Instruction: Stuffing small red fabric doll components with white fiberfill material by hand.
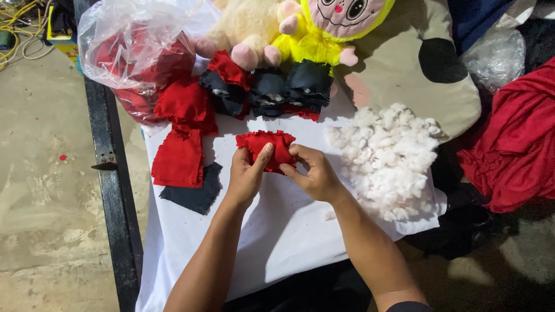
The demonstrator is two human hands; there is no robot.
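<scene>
A white cloth (277,231) is spread over the work surface and fills the middle of the view. At two o'clock a large cream cushion with a black spot (416,69) is seen, and at three o'clock a heap of red fabric (511,144) is piled beyond the cloth's edge. A mound of white stuffing (390,159) lies on the cloth just right of centre. At eleven o'clock a clear plastic bag of red pieces (136,49) is set, and at twelve o'clock a beige plush toy (248,26) and a yellow plush doll (324,29) are propped side by side. Below them a row of sewn black and red pouches (266,89) is laid out. At nine o'clock of centre a flat red fabric square (179,159) is placed partly over a black fabric square (193,193).

At the centre a small red fabric pouch (267,147) is held just above the cloth. It is pinched from the left by the left hand (245,176), thumb pressed on its face, and gripped from the right by the right hand (315,173), fingers closed on its lower edge.
</scene>
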